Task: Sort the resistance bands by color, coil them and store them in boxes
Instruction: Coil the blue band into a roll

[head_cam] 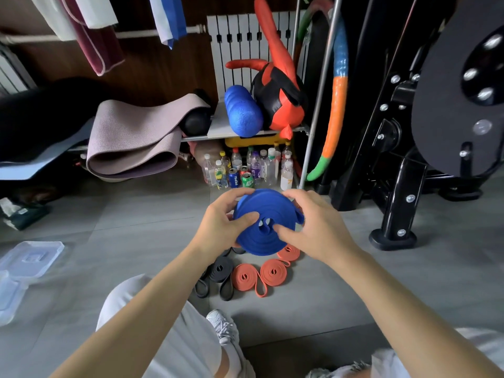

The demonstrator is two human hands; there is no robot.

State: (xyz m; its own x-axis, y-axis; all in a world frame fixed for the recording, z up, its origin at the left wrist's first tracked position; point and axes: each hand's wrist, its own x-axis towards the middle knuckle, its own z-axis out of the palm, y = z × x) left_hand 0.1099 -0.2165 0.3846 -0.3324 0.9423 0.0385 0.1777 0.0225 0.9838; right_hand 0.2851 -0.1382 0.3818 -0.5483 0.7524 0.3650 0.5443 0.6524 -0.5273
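Knee nearest; beyond, left grip and right grip clasp the blue resistance-band coil; press thumbs flat so turns hold tight.

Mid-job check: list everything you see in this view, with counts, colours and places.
Blue coiled rubber resistance band: one, blue, held in both hands.
Orange coiled resistance bands: three, orange, floor below the hands.
Black resistance bands: several, black, floor left of the orange ones.
Clear plastic boxes: at least two, transparent, floor far left.
Drink bottles and cans: many, mixed, under the metal shelf.
Ribbed foam roller: one, blue, on the shelf.
Folded exercise mat: one, mauve, left of the roller.
Left hand: grips the blue band's left edge.
Right hand: grips its right side.
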